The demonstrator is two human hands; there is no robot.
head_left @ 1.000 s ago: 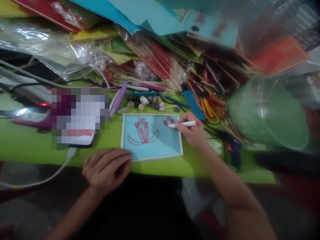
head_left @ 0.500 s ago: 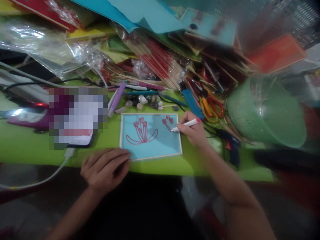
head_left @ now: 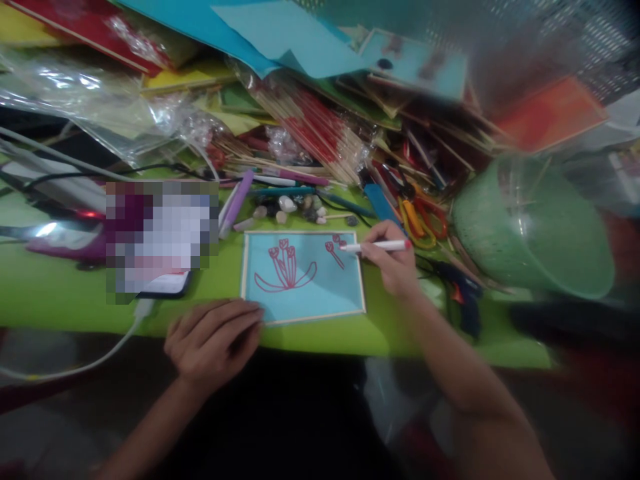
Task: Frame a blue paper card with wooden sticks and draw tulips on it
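Observation:
A light blue panel with a pale wooden frame [head_left: 300,310] lies on the green tabletop, bearing a red line drawing of flowers with two long leaves [head_left: 287,267]. At its upper right is a smaller group of red flower heads with a short stem [head_left: 336,255]. My right hand [head_left: 393,263] grips a white marker with a red end [head_left: 383,246], its tip by these smaller flowers; I cannot tell whether it touches the surface. My left hand [head_left: 215,337] rests at the panel's lower left corner, fingers extended and slightly bent, fingertips on the frame, with a gap beside the thumb.
A phone [head_left: 165,283] with a blurred screen and a white cable lies left. Pebbles [head_left: 285,205], a purple marker [head_left: 237,200] and orange-handled scissors [head_left: 423,213] sit behind the panel. Rightward are a glue gun [head_left: 460,293] and a green basket [head_left: 530,227]. Wrapped sticks [head_left: 315,120] lie farther back.
The marker tip has moved up from the lower end of the small stem to its flower heads, and the stem shows a second line. My left hand stays at the corner.

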